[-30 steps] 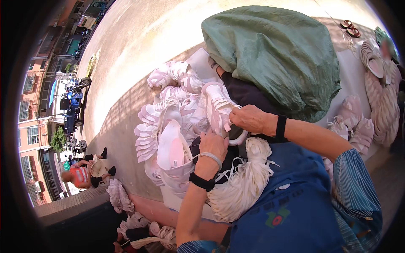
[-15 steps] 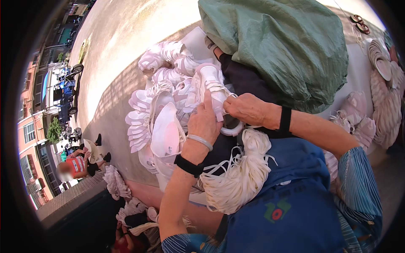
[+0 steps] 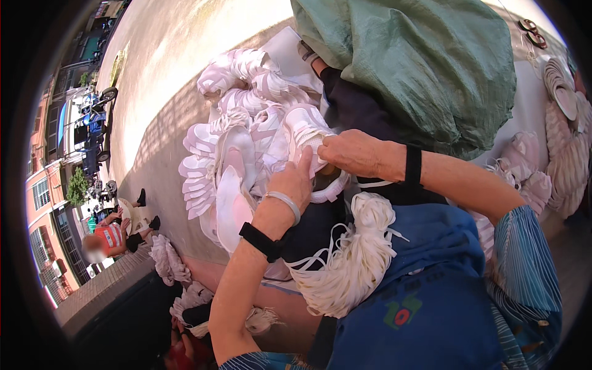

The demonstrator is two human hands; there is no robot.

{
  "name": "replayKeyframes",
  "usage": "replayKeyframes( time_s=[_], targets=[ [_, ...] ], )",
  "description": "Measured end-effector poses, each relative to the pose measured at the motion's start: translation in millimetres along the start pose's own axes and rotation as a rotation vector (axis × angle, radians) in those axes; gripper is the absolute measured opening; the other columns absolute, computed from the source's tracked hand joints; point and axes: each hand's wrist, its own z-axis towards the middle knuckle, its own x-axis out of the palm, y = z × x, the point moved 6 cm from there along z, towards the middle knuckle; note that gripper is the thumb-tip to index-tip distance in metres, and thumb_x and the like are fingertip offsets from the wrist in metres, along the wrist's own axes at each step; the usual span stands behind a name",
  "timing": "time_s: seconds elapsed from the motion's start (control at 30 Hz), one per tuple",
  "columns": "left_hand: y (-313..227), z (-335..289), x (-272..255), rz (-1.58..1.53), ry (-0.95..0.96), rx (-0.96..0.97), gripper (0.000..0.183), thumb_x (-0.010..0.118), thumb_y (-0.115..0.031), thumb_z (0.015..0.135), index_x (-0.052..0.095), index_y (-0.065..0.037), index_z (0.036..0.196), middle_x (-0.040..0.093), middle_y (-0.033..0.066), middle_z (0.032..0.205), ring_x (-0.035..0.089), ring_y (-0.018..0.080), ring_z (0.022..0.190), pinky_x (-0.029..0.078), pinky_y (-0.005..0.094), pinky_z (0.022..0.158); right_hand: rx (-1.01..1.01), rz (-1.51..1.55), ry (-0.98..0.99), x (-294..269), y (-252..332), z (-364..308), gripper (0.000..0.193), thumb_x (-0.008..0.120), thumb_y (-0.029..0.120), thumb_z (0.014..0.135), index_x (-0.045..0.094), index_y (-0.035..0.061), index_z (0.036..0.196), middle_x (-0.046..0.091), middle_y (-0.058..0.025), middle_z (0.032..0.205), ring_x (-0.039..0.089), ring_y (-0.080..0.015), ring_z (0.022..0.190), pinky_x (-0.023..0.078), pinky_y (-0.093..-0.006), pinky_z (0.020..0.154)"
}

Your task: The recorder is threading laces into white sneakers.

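A white and pale-pink shoe upper (image 3: 303,127) with white lacing lies at the near edge of a heap of similar uppers (image 3: 243,92). My left hand (image 3: 291,186) is closed on its near left side, index finger against it. My right hand (image 3: 354,154) pinches at the right edge of the lacing; whether a lace end is between its fingertips is hidden. The rounded collar (image 3: 333,190) curves below my hands. A bundle of white shoelaces (image 3: 345,265), gathered at its top, lies across my lap on the blue apron (image 3: 425,296).
Green sheeting (image 3: 425,68) bulges ahead, beside a dark-clothed leg (image 3: 357,102). More strung uppers (image 3: 561,148) lie at the right, others (image 3: 168,259) at the lower left. Sandals (image 3: 533,34) lie far right. A person in an orange vest (image 3: 110,237) sits at the left, near a blue vehicle (image 3: 92,132).
Both hands and the upper have shifted slightly; my right hand sits a little farther left. My left index finger has drawn back lower along the upper. The seated person's arms have moved.
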Motion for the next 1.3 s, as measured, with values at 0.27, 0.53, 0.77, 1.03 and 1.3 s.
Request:
replayKeyframes(
  time_s=[0.27,0.53,0.77,1.03,1.3],
  targets=[
    [-20.6,-5.5,4.7,0.117,0.24,0.026,0.063,0.048,-0.015,0.09,0.016,0.003,0.14,0.057,0.0304,0.102,0.06,0.0442,0.085,0.048,0.0473,0.076,-0.092,0.025,0.152,11.4,6.4,-11.9,0.012,0.059,0.005,0.076,0.056,-0.0012,0.085,0.058,-0.0125,0.079,0.064,-0.029,0.07,0.052,-0.0361,0.06],
    [-33.8,-18.2,18.3,0.131,0.094,-0.041,0.07,0.051,-0.016,0.088,0.012,0.004,0.142,0.054,0.0297,0.106,0.058,0.0433,0.091,0.044,0.0457,0.084,-0.212,-0.093,0.06,12.4,26.2,-28.2,0.017,0.061,0.009,0.074,0.058,-0.0018,0.087,0.058,-0.0107,0.081,0.065,-0.0238,0.067,0.054,-0.032,0.056],
    [-35.5,-29.0,47.9,0.066,-0.205,-0.035,0.071,0.05,-0.02,0.09,0.01,0.006,0.143,0.042,0.0331,0.121,0.048,0.0444,0.108,0.036,0.0461,0.096,-0.183,-0.121,0.02,19.3,33.6,-32.8,0.017,0.057,0.012,0.079,0.057,-0.0034,0.088,0.058,-0.0129,0.081,0.066,-0.027,0.064,0.054,-0.0342,0.055],
    [-15.7,-33.1,60.2,-0.13,-0.312,-0.095,0.08,0.057,-0.021,0.087,0.006,-0.001,0.145,0.036,0.0297,0.132,0.043,0.0477,0.114,0.032,0.0507,0.098,-0.224,-0.319,0.096,42.5,47.6,-26.2,0.018,0.056,0.01,0.078,0.056,-0.0034,0.091,0.054,-0.0098,0.082,0.061,-0.0206,0.065,0.05,-0.0289,0.057],
    [-4.9,-47.7,75.1,-0.135,-0.318,-0.218,0.08,0.06,-0.033,0.083,0.019,0.007,0.139,0.038,0.0284,0.132,0.042,0.044,0.12,0.027,0.0539,0.102,-0.301,-0.382,0.09,44.4,55.8,-30.2,0.016,0.053,0.013,0.081,0.058,-0.0013,0.088,0.053,-0.0093,0.08,0.062,-0.0202,0.065,0.05,-0.0308,0.056]
  ],
)
